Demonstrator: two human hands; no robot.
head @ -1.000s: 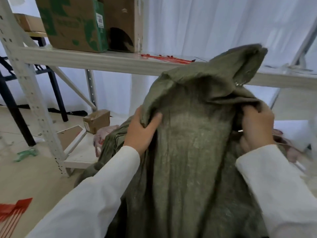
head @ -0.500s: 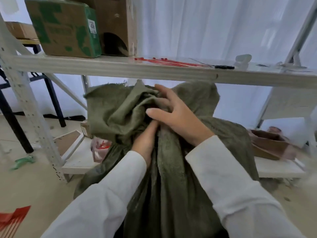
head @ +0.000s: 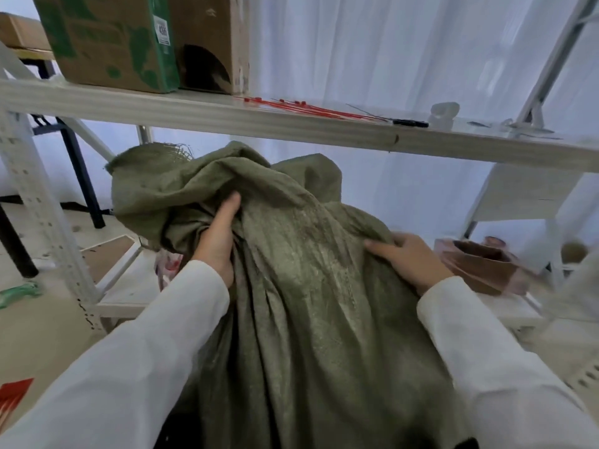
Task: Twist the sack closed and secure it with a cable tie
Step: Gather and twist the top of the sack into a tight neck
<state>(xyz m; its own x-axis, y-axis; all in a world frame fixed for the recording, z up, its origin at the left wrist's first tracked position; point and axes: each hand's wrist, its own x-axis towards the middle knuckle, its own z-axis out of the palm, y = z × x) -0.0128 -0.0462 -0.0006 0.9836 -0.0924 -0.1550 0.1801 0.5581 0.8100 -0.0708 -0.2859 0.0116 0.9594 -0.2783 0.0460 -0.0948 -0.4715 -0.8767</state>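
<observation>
Risk first: the olive-green coarse woven sack (head: 308, 270), standing frame centre below the shelf edge, has its mouth only bunched, not twisted. The left hand (head: 216, 241) has fingers curled round a gathered wad of cloth at about 10 o'clock of the sack's top; the right hand (head: 410, 259) clutches a fold at 3 o'clock. Loose top flap toward 11 o'clock, with a frayed edge, is outside both grips, so a twist from here likely leaves it out and the neck lumpy. Weave looks stiff and slick, so it may spring open if either hand lets go to fetch a tie. Thin red plastic cable ties (head: 304, 109) lie on the pale flat shelf board (head: 194, 113) at 12 o'clock, well apart from both hands, beside a slim black-handled tool (head: 410, 123).
</observation>
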